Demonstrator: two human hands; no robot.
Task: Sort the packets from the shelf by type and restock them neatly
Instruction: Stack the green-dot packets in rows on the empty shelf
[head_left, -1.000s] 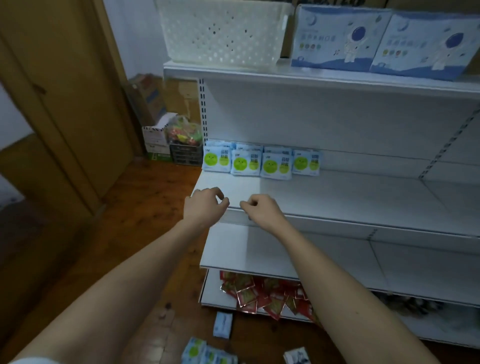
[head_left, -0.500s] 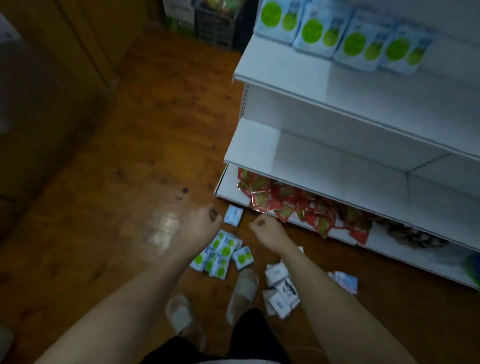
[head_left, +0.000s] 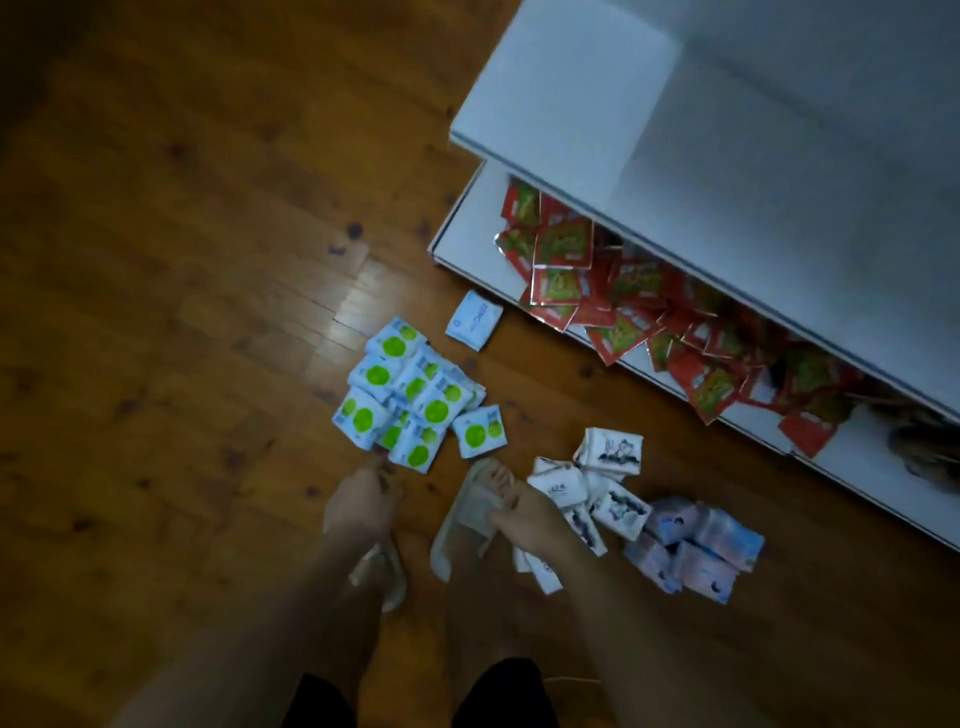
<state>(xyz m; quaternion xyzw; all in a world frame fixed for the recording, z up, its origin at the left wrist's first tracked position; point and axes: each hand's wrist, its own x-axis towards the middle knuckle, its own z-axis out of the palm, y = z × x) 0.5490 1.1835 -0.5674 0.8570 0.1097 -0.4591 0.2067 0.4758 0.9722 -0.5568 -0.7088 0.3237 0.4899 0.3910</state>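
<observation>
I look straight down at a wooden floor. A heap of white packets with green circles lies in front of my feet. My left hand hangs just below that heap, fingers loosely curled and holding nothing. My right hand hovers beside a pile of white packets with dark drawings, also loosely curled and empty. Pale pink-and-blue packets lie further right. One blue-and-white packet lies alone near the shelf. Several red packets are jumbled on the bottom shelf.
A white shelf board juts out above the bottom shelf at upper right. My feet in pale slippers stand between the packet piles. Something dark and furry sits at the bottom shelf's right end. Bare wooden floor spreads to the left.
My view has tilted from the shelf with its row of green packets down to the floor. Both hands have dropped from the shelf edge toward the piles on the floor.
</observation>
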